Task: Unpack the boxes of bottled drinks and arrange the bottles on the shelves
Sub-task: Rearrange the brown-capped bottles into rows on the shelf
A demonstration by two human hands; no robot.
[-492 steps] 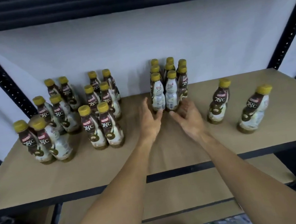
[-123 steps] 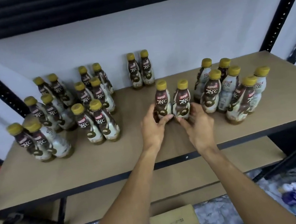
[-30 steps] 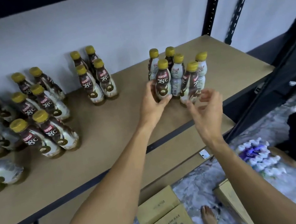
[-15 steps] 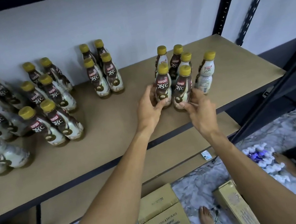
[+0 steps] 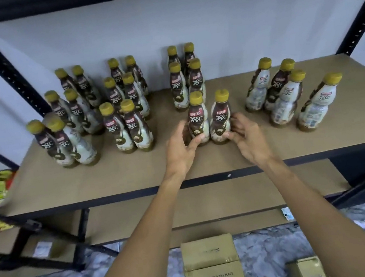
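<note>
Holding two Kopiko bottles [image 5: 197, 118] mid-frame, our left hand [image 5: 182, 149] and right hand [image 5: 247, 138] grip one each; four more bottles [image 5: 285, 96] crowd the right.

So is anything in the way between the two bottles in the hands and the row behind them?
Nothing visible. The left hand grips the left bottle, the right hand the right bottle, both standing on the shelf directly in front of the nearest pair. Any gap between is hidden by the held bottles.
</note>
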